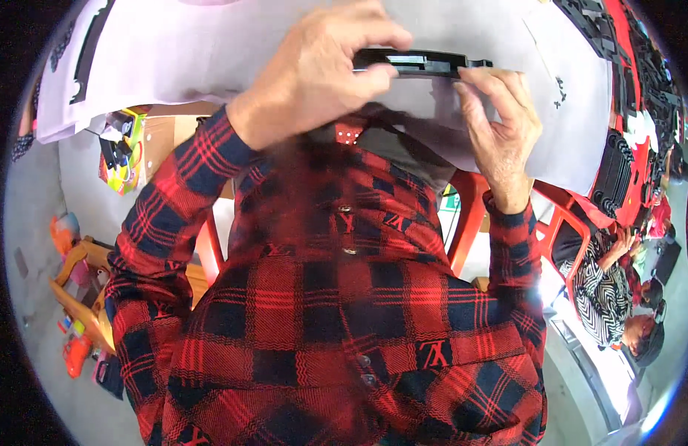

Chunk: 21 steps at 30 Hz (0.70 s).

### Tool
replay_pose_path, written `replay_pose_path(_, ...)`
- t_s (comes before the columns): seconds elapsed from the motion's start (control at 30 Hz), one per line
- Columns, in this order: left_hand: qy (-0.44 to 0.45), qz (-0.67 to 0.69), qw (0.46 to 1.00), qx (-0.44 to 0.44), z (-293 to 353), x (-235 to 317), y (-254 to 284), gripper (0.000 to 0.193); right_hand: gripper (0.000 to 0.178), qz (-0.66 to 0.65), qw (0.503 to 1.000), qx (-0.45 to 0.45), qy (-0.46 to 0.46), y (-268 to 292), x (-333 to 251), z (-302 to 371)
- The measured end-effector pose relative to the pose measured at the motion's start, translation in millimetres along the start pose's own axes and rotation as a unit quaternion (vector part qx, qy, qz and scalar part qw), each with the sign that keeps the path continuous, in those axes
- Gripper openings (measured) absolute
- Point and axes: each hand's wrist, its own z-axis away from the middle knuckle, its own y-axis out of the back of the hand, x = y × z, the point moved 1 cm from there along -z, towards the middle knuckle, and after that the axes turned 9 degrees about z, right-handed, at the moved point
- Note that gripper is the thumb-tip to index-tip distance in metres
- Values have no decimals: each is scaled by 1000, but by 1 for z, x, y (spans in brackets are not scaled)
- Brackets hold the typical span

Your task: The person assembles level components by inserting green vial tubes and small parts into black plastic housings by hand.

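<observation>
A long, narrow black plastic strip (pixel 442 65) with a light, shiny slot in its middle is held level above the pale cloth-covered table. Its left end lies between the thumb and fingers of my left hand (pixel 318 70), which covers that end. Near the other end, the thumb and index finger of my right hand (pixel 505 123) pinch the strip. A thin hooked tip sticks out just beyond those fingers. Two or three tiny black pieces (pixel 559 93) lie on the table to the right of my right hand.
The pale tablecloth (pixel 188 52) carries another long black strip (pixel 91 52) at far left. Stacked black parts (pixel 615 175) and red cloth (pixel 625 67) line the right side. A red plastic chair (pixel 466 215) stands close by. Another person (pixel 604 290) sits at right.
</observation>
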Motion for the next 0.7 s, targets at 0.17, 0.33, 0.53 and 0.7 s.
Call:
replay_pose_path(0.17,-163,-208,965,2,5,-20,-20,26,18,-32,996,17,-77,-9,-3,10)
replay_pose_path(0.33,-160,-248,955,-3,16,-23,-28,26,18,-73,990,9,-117,-10,-9,7)
replay_pose_path(0.53,-152,-255,955,-2,18,-27,-31,28,21,-89,993,-11,-78,-14,-9,-1)
replay_pose_path(0.7,-153,-257,954,1,20,-27,-34,30,24,-96,990,-65,-82,-15,-11,-4)
